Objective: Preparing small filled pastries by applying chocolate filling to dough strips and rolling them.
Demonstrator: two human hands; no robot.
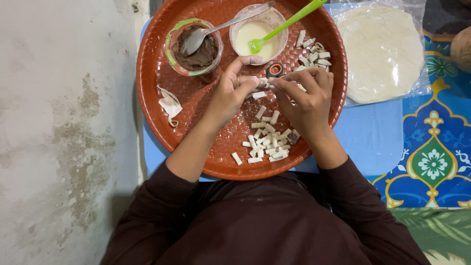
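Head view: both hands' fingers (255,81) pinch dough roll (263,81), long axis left-right.

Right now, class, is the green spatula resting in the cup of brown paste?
No, the green spatula rests in the cup of pale cream, while a metal spoon sits in the cup of brown paste.

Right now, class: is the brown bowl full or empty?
Part full. The brown bowl holds dark paste below its rim, and a metal spoon rests in it.
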